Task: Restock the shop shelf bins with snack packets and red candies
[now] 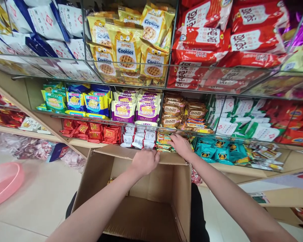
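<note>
While the head view looks down over my lap, it shows both of my hands at the far side of an open cardboard box (182, 198), which stands between my legs (199, 215) in front of the shelves. My left hand (146, 161) is closed over the box's far edge, fingers curled on the cardboard. My right hand (181, 146) extends past that edge to the bottom row, its fingertips at the yellow-and-green packets (163, 138); I cannot tell whether it has hold of one. These packets lie just beyond the box, between small white packets (138, 138) on the left and teal packets (217, 149) on the right. Red packets (94, 132) occupy the left end of the same row. Inside the box, a small yellowish item (110, 181) is partly hidden by my left forearm; its kind cannot be determined. On the middle shelf, purple-and-cream soda biscuits (148, 107) are stacked beside brown packets (171, 116). On the upper shelf, yellow cookie bags (126, 50) adjoin red bags (207, 37), behind a clear front panel. A pink basin (6, 183) rests on the tiled floor (40, 208), well apart at the left.
</note>
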